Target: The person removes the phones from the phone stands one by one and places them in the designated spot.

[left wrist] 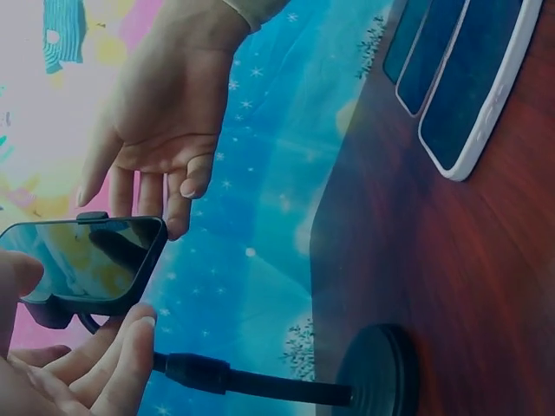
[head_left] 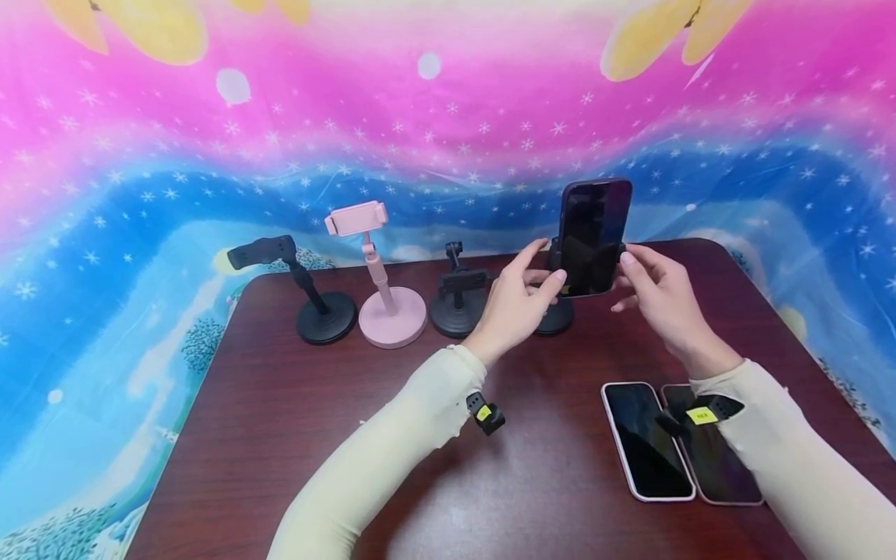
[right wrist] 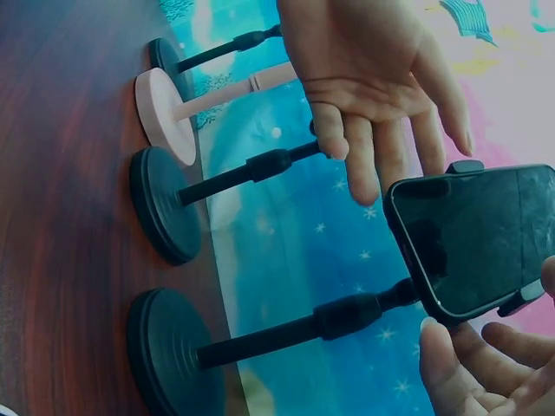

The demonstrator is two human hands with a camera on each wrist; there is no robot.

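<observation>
A dark smartphone (head_left: 595, 222) stands upright in the clamp of a black phone stand (head_left: 556, 320). Its screen faces the head camera. My left hand (head_left: 518, 303) is at the phone's left side, thumb close to the edge and clamp. On the opposite side is my right hand (head_left: 658, 292), thumb and forefinger close to the clamp's end. Straight, spread fingers show on the left hand (right wrist: 373, 87) in the right wrist view and on the right hand (left wrist: 173, 113) in the left wrist view. Whether either thumb touches the clamp is hard to tell.
Left of this stand are a black stand (head_left: 458, 311), a pink stand (head_left: 392, 317) and another black stand (head_left: 326, 317). Two phones lie side by side on the dark red table (head_left: 539, 482): a white-rimmed one (head_left: 647, 439) and one (head_left: 721, 459) partly under the right forearm.
</observation>
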